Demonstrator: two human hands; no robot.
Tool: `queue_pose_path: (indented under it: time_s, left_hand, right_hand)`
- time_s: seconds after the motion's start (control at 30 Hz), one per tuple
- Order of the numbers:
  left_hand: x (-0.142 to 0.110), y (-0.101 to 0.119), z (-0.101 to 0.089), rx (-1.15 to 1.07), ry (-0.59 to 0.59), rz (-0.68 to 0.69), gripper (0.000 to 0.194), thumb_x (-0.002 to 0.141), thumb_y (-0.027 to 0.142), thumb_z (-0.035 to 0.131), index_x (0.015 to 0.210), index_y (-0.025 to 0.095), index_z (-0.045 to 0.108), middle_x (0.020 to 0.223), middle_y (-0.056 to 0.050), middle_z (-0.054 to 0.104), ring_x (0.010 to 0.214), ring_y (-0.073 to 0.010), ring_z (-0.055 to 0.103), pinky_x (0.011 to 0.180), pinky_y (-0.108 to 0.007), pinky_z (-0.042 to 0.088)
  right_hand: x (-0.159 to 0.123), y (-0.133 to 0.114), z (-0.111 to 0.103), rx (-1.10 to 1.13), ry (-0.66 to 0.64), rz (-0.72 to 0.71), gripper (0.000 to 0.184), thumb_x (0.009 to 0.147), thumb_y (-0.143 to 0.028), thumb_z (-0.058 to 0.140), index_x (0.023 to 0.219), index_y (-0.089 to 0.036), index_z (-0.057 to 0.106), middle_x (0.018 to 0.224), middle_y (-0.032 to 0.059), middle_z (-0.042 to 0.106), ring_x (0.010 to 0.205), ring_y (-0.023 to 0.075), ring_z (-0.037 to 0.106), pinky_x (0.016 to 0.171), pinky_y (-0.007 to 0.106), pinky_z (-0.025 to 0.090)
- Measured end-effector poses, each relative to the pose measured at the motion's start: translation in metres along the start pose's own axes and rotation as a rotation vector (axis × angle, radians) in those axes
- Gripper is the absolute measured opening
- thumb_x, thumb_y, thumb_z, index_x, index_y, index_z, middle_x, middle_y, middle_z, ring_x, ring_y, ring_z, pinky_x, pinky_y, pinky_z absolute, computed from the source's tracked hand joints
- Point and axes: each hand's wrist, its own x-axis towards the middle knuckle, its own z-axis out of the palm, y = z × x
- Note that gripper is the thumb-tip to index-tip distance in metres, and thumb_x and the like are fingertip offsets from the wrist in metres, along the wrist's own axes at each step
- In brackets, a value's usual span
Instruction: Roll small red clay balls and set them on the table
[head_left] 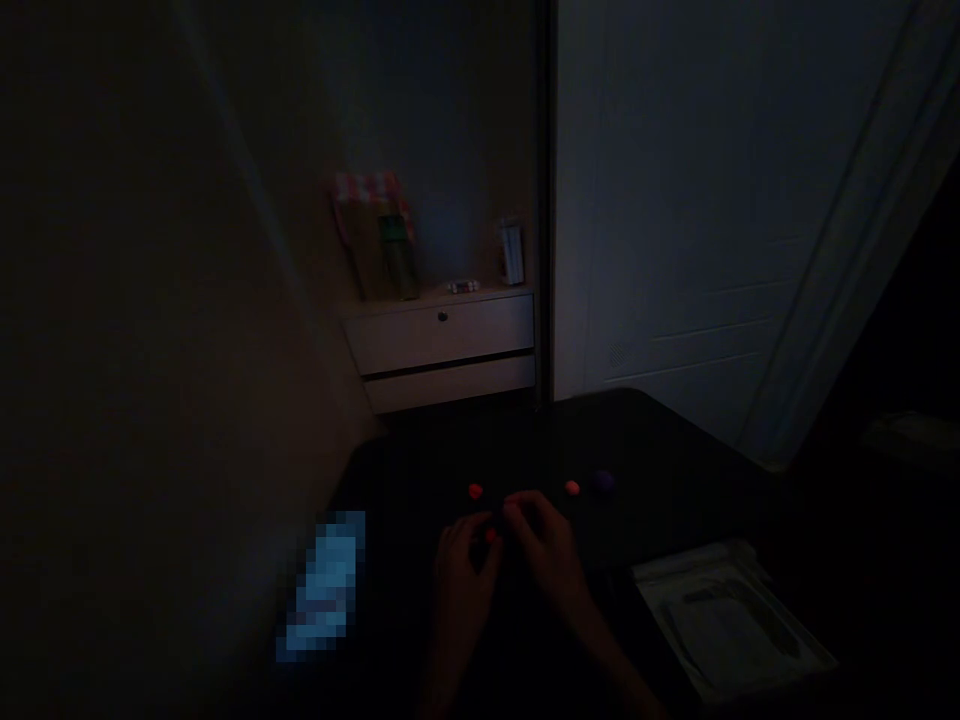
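The scene is very dark. My left hand (463,565) is closed, with a small bright red lump (492,536), perhaps clay, between thumb and fingers. Close beside it, my right hand (551,550) pinches thumb and fingertips together; whatever is in that pinch is too dim to make out. Beyond my hands, a second red lump (475,491) lies on the black table (420,460). Right of my hands rest a pinkish-orange ball (572,488) and a larger dark purple ball (603,483).
A pixelated bright blue patch (326,590) glows at the left. Right of the table lies a pale, flat package (731,620). Behind stands a white drawer unit (450,335), with a green-capped bottle (397,255) and a checked bag (365,220) on top. A white door (675,200) rises at right.
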Motion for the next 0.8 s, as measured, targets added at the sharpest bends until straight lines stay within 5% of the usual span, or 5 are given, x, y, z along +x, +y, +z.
queue_pose_path:
  time_s: [0.4,0.8]
  left_hand:
    - [-0.0002,-0.0016,0.0008,0.023,0.021,0.03,0.025,0.09,0.037,0.06,0.105,0.023,0.075,0.106,-0.009,0.077,0.098,-0.0286,0.07,0.09,-0.047,0.055]
    - [-0.0003,-0.0032,0.0016,0.005,0.05,0.025,0.027,0.091,0.041,0.06,0.104,0.022,0.075,0.106,-0.011,0.077,0.097,-0.0286,0.072,0.089,-0.046,0.058]
  right_hand:
    - [-0.0005,0.0053,0.0007,0.0,-0.054,-0.006,0.021,0.09,-0.041,0.072,0.091,-0.02,0.068,0.086,0.0033,0.073,0.082,0.0221,0.07,0.075,0.03,0.053]
    - [0.0002,0.0096,0.0005,0.044,-0.06,0.003,0.035,0.102,-0.047,0.053,0.118,-0.022,0.071,0.11,0.0091,0.078,0.096,0.0233,0.073,0.087,0.034,0.056]
